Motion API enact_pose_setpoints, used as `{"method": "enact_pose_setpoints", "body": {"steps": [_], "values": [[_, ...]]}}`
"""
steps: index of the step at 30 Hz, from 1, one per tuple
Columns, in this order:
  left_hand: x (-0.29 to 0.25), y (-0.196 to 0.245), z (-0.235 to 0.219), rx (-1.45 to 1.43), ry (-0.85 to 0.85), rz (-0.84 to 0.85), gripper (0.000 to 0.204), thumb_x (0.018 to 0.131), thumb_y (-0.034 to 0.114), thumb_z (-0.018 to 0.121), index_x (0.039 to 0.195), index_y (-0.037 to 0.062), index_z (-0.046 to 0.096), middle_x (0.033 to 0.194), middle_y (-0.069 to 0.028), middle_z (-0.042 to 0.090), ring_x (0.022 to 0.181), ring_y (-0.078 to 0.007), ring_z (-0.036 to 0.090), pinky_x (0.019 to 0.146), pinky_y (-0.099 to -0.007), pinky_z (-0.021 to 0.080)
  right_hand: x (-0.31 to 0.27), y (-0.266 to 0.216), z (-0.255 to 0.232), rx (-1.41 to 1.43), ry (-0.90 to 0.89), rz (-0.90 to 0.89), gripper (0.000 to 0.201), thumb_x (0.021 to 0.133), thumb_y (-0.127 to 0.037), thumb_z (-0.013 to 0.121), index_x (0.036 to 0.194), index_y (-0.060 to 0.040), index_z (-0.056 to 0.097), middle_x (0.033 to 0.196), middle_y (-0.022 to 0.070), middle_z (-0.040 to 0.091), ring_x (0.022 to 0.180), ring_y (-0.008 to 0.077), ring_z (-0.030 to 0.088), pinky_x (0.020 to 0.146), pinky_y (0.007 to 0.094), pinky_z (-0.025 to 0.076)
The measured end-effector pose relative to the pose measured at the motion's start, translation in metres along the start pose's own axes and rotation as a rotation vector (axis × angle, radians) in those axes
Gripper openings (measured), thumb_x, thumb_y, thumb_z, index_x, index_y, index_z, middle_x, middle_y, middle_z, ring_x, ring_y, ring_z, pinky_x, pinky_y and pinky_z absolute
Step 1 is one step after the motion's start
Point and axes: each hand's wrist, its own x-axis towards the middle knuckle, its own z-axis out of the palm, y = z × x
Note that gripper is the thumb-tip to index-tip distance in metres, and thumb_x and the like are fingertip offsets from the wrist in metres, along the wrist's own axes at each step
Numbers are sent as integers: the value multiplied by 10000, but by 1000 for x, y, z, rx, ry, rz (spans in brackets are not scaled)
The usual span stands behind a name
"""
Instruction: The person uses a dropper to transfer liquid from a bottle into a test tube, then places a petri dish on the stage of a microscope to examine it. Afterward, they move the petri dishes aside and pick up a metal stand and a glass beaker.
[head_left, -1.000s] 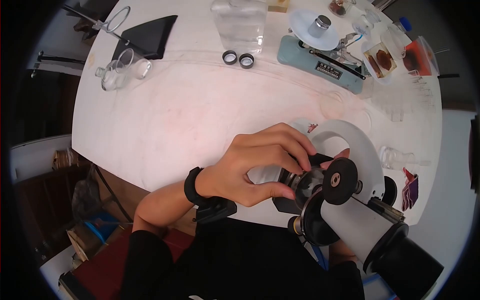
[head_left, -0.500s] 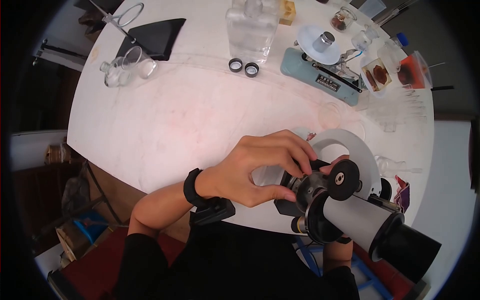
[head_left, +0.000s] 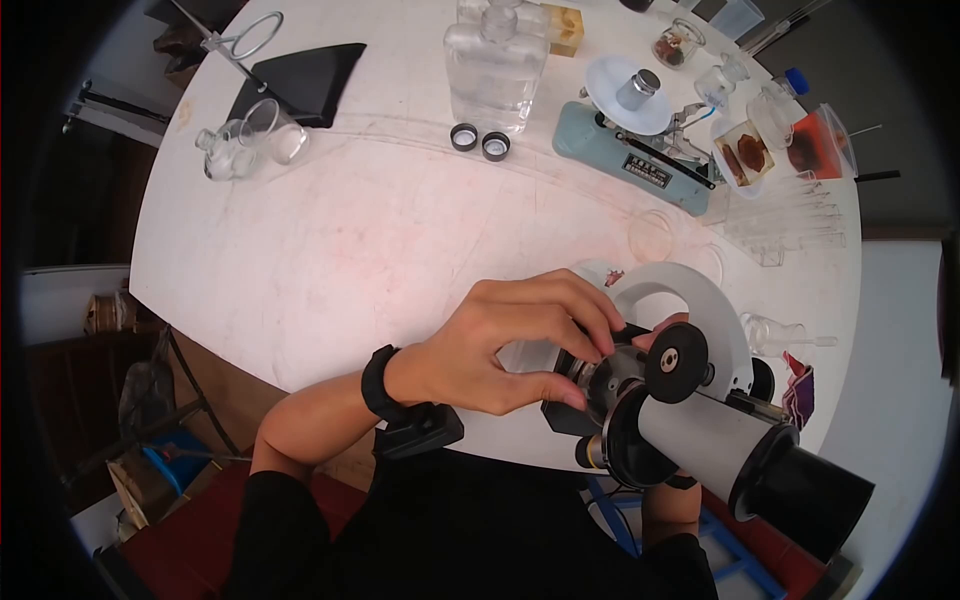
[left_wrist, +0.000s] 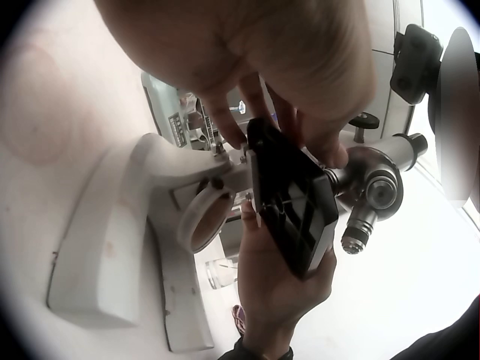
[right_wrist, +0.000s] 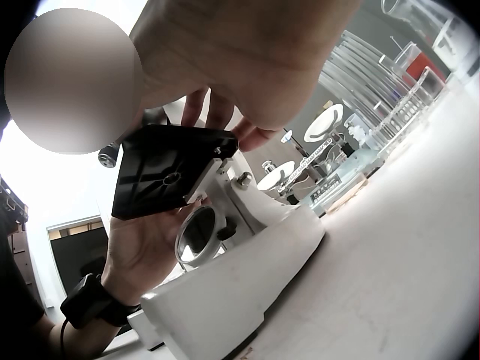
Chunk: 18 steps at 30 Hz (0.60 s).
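Head view drifts slightly — left hand and right hand keep pose about stage of microscope, near table edge; adjustment likely unfinished. Left bends over stage — whether either grips, I can't tell.

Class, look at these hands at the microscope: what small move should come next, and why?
Probably a slight, gentle fingertip adjustment by the left hand at the stage: the right hand is there too, and the left thumb sits close to the nosepiece, so a larger move might knock it.
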Motion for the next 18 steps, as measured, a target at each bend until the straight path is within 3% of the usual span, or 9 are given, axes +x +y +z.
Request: {"method": "enact_pose_setpoints", "body": {"steps": [6,7,8,11,18], "values": [[2,2,-2,-4,-18,-22,299,684,130,838,866,-15,652,987,-147,650,1011,-345,628,832,-433,535,-2,1,-2,17,-8,30,246,902,-147,583,1018,49,675,961,134,669,834,194,661,760,290,545],[1,3,-2,-5,-10,-37,285,681,105,832,867,2,644,985,-121,654,1006,-325,634,836,-412,534,43,-2,-6,21,-9,35,245,901,-147,583,1016,49,675,960,134,669,832,194,662,759,290,544],[1,3,-1,-5,-3,-52,276,678,80,826,869,20,636,983,-95,659,1001,-306,640,840,-391,533,45,-2,-7,24,-9,40,245,901,-147,584,1015,49,676,960,134,670,831,193,662,759,290,544],[1,2,-2,-27,-18,-42,290,694,127,830,871,-16,649,987,-145,652,1010,-339,630,833,-430,535,48,-2,-7,33,-12,55,243,899,-146,585,1011,49,678,957,134,671,828,193,662,756,289,544],[-1,-1,-1,-67,1,-59,286,713,134,821,883,-21,651,990,-147,654,1006,-335,631,843,-429,532,49,-1,-10,54,-19,90,239,896,-145,589,1002,49,683,952,134,674,821,191,662,751,288,544]]}}
